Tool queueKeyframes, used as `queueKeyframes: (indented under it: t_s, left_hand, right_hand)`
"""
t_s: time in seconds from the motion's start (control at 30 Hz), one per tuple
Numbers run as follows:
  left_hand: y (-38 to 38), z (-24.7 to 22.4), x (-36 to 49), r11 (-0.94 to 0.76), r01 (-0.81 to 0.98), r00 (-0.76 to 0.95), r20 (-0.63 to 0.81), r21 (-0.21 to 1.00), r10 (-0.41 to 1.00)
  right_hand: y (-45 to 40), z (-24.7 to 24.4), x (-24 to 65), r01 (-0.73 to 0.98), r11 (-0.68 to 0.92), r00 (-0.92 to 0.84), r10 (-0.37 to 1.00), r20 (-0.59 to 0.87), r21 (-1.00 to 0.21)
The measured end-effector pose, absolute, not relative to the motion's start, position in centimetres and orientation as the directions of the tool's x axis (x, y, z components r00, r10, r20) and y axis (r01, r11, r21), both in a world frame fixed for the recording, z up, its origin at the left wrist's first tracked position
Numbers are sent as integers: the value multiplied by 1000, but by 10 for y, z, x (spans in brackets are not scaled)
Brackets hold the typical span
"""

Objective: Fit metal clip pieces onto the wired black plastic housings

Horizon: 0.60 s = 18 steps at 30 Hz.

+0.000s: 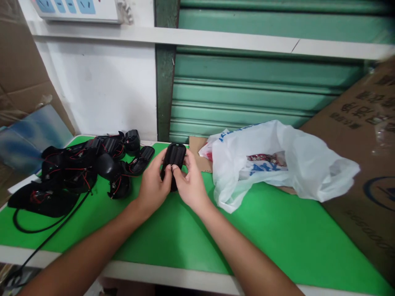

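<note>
Between my two hands, upright above the green tabletop, is a black plastic battery-case-like housing point(175, 153) with long grooves in its face. My left hand point(155, 181) grips its left edge, and my right hand point(190, 181) grips the right edge. Both thumbs press close together on the lower part of its front. The fingers behind the housing are hidden. Just left of my hands lies a pile of similar black housings point(105, 148) with thin red wires.
A white plastic bag point(259, 144) holding small red-and-silver parts lies at the right, partly on a cardboard piece point(200, 153). A black cable point(58, 224) trails over the front left edge. A large carton point(354, 164) borders the right; a green shutter point(247, 90) stands behind.
</note>
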<state>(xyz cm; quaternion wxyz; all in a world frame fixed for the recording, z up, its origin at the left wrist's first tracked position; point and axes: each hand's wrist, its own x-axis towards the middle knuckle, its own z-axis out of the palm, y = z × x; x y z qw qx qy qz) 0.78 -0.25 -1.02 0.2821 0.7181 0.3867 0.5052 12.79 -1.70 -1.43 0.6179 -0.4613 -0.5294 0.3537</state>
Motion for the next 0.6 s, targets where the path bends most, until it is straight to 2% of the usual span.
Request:
queueKeyframes:
  t_s: [0.2,0.37,0.6]
  left_hand:
    - [-5,-8,7,-555,338,187,524,760,831]
    - [2,-7,7,-433,86,164,416,897,895]
    - [17,1,0,-235,-170,249,273,957,929]
  right_hand:
    - [-18,-14,127,12,331,183,927,327,-944]
    - [-8,-15,141,2,314,148,939,310,-950]
    - [-3,-7,156,-56,331,87,942,325,-942]
